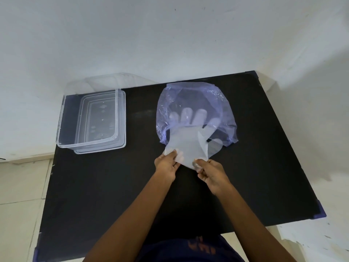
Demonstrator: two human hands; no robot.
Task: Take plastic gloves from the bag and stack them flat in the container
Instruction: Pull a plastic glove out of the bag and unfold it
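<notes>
Translucent plastic glove [186,142], whitish, lies at the centre of the frame, cuff end toward the viewer. Its finger tips remain inside the bag mouth, showing through the film as pale shapes; palm and cuff are outside, lifted slightly off the surface.

Bag [196,110]: thin, blue-violet tinted film, crumpled and puffed, open side facing the lower edge of the frame. It sits right of centre on the tabletop [113,186], a black matte sheet with violet corner pieces.

Left hand [167,165]: grip closed on the near left corner of the glove cuff, thumb and fingers pinching the film.

Right hand [211,173]: grip closed on the near right part of the same cuff, fingertips curled round the edge. The two hands sit close together just below centre, bare forearms running down to the lower edge.

A second sheet of the same pale plastic (whether another glove or a fold of the first, I cannot tell) shows just right of the held glove, at the bag mouth.

Container [90,118]: clear rectangular plastic tub, upper left of the frame, well apart from the bag. No glove is visible in it. A clear flat piece (possibly a lid) lies under it, its edge showing along the right and near sides.

Wall [170,35]: white, fills the upper half. Pale floor tiles [20,186] at lower left.
</notes>
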